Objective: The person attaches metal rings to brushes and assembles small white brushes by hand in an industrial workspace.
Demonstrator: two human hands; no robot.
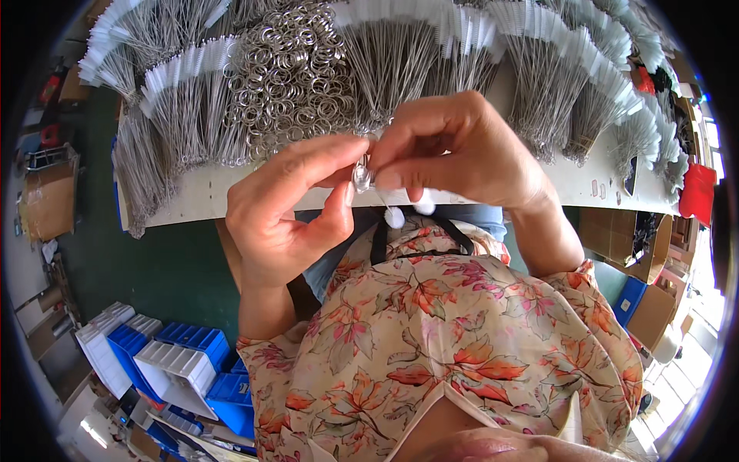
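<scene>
Over the table's near edge, my two hands meet at a small shiny metal ring [361,176]. My left hand [281,204] pinches it between thumb and fingertips from the left. My right hand [469,158] is closed at its right side, thumb and fingertips pressed together; its fingers partly hide what they grip. Just below the fingers show two white brush heads [394,217], one with a thin wire running up toward the ring. How the wire joins the ring is too small to tell. Beyond my hands lies a heap of loose metal rings [296,77].
Bundles of thin wire brushes [389,69] with white bristles lie around the ring heap on the pale table [231,196]. Blue and white plastic bins [185,358] stand at the lower left. Cardboard boxes [623,235] and a red item [697,192] are at the right.
</scene>
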